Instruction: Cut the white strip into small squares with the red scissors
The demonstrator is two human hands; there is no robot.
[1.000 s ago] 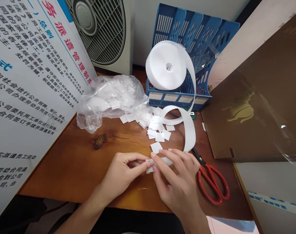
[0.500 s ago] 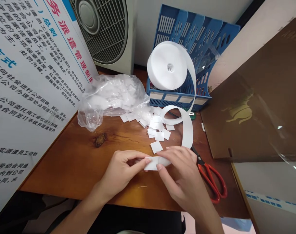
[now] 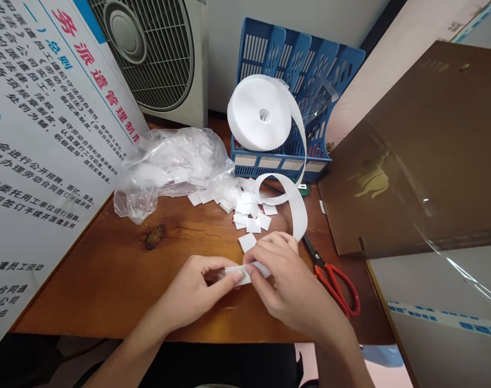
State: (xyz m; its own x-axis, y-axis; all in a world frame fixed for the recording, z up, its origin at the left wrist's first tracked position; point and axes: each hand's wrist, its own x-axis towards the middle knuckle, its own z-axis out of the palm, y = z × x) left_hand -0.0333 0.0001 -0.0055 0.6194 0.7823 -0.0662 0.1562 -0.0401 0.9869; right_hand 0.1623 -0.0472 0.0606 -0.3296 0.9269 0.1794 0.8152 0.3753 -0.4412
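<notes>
Both hands [image 3: 245, 280] (fingertips) on strip [image 3: 297, 213]

White strip [image 3: 297, 213] and white roll [image 3: 257, 114]; small white squares [image 3: 251, 215] on a brown wood-grain desk [image 3: 108, 269] with a dark knot [image 3: 154, 236]. Red-handled scissors [image 3: 337, 285]. Blue slotted file rack [image 3: 305, 59]. Clear plastic bag [image 3: 168, 164]. White board [image 3: 39, 124] with black, red and blue print. Brown cardboard [image 3: 423, 156]. Beige fan [image 3: 156, 48], grey grille.

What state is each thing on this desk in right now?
White tape roll: upright against the blue file rack, partly unwound.
Tape strip end: pinched between left hand and right hand.
Plastic bag: open, crumpled.
Cut white squares: loose, scattered.
Red scissors: lying closed, untouched.
</notes>
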